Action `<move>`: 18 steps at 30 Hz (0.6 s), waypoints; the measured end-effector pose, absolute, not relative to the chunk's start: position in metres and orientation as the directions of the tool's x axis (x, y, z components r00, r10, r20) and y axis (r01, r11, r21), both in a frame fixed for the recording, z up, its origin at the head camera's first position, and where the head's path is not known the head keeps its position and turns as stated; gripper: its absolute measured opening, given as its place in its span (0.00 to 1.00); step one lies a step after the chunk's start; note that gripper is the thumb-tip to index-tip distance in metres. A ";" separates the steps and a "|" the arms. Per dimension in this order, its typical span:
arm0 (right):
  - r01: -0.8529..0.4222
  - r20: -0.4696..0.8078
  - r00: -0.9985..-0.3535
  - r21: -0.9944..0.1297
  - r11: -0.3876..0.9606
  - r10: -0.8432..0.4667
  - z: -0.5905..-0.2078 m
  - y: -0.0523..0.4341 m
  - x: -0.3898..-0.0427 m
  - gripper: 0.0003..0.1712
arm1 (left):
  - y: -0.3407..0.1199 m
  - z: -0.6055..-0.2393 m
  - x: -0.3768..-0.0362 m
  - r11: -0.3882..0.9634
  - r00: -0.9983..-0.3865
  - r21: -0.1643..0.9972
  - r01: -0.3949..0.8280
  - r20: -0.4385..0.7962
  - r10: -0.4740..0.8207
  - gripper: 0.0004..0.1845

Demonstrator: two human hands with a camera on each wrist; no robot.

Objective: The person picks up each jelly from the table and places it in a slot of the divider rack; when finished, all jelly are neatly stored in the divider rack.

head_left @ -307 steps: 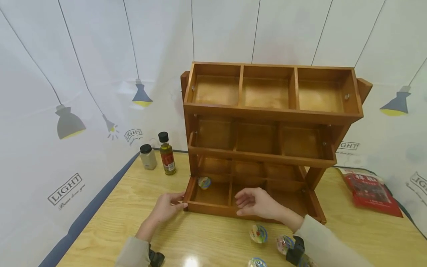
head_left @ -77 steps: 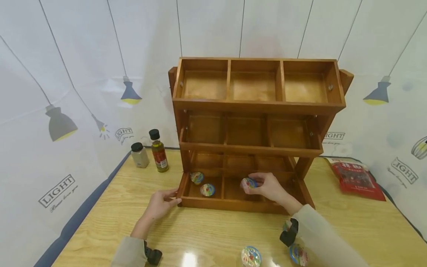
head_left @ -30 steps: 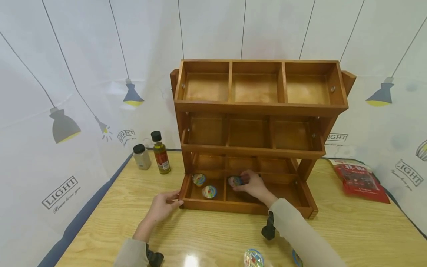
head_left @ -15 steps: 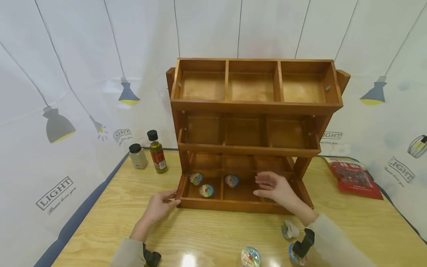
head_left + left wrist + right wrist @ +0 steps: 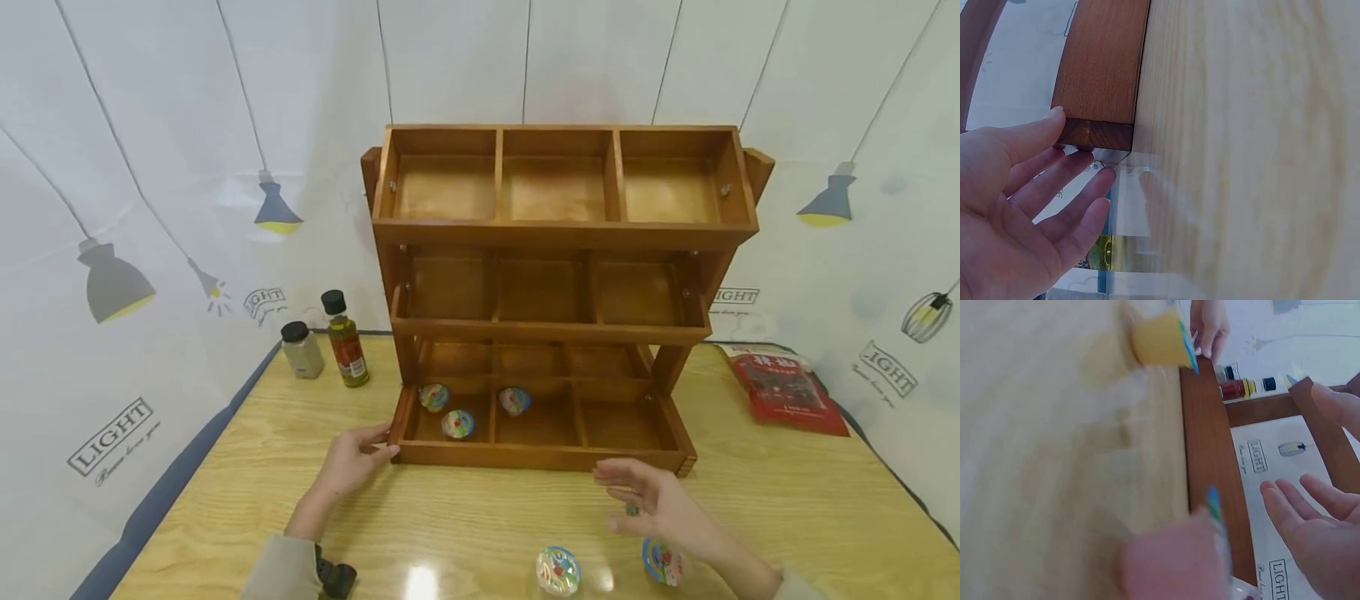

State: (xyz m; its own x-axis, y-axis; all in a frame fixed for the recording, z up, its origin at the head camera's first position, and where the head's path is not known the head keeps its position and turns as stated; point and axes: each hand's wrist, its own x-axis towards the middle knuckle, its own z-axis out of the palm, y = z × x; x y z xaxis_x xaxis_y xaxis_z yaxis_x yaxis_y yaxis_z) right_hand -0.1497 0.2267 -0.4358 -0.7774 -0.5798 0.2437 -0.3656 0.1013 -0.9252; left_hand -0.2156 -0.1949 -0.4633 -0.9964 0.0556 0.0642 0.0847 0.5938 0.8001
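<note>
A three-tier wooden rack [image 5: 525, 454] stands on the table, each tier split into compartments. My left hand [image 5: 347, 467] holds its lower front left corner, thumb on one side and fingertips on the other in the left wrist view. Two jelly cups [image 5: 457, 424] lie in the bottom left compartment; another jelly cup [image 5: 514, 401] lies in the bottom middle one. My right hand [image 5: 667, 517], holding nothing, hovers before the rack's right end with fingers spread. Near it on the table are jelly cups [image 5: 558, 571], one mostly hidden by the fingers. Yellow and pink cups [image 5: 1175, 562] blur in the right wrist view.
Left of the rack stand a black-capped jar [image 5: 303, 353] and an oil bottle [image 5: 346, 342]. A red food packet [image 5: 783, 392] lies to the right. A white printed backdrop [image 5: 322, 83] rises behind the table [image 5: 247, 500].
One jelly cup came into the bottom left compartment, then my right hand set another in the middle one and let go. It has withdrawn toward the table's cups; my left hand stays on the corner.
</note>
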 end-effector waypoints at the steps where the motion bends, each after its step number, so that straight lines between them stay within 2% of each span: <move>1: -0.358 0.239 -0.775 -0.929 0.095 -0.585 -0.439 0.225 -0.146 0.31 | -0.195 -0.463 -0.216 0.594 -0.996 0.800 0.086 0.065 0.056 0.24; 3: -0.360 0.233 -0.773 -0.927 0.107 -0.590 -0.445 0.221 -0.138 0.32 | -0.196 -0.463 -0.218 0.596 -0.997 0.798 0.082 0.062 0.055 0.24; 8: -0.319 0.126 -0.807 -0.915 0.246 -0.578 -0.462 0.206 -0.118 0.35 | -0.195 -0.465 -0.215 0.594 -0.997 0.801 0.077 0.065 0.042 0.24; 10: -0.344 0.125 -0.804 -0.896 0.282 -0.582 -0.465 0.201 -0.113 0.36 | -0.195 -0.464 -0.215 0.594 -0.997 0.800 0.081 0.068 0.044 0.23; 15: -0.401 0.170 -0.789 -0.871 0.285 -0.590 -0.466 0.192 -0.109 0.37 | -0.194 -0.462 -0.215 0.601 -0.996 0.794 0.091 0.075 0.052 0.23; 18: -0.367 0.128 -0.773 -0.889 0.273 -0.621 -0.467 0.189 -0.109 0.38 | -0.194 -0.462 -0.215 0.597 -0.996 0.798 0.086 0.070 0.050 0.23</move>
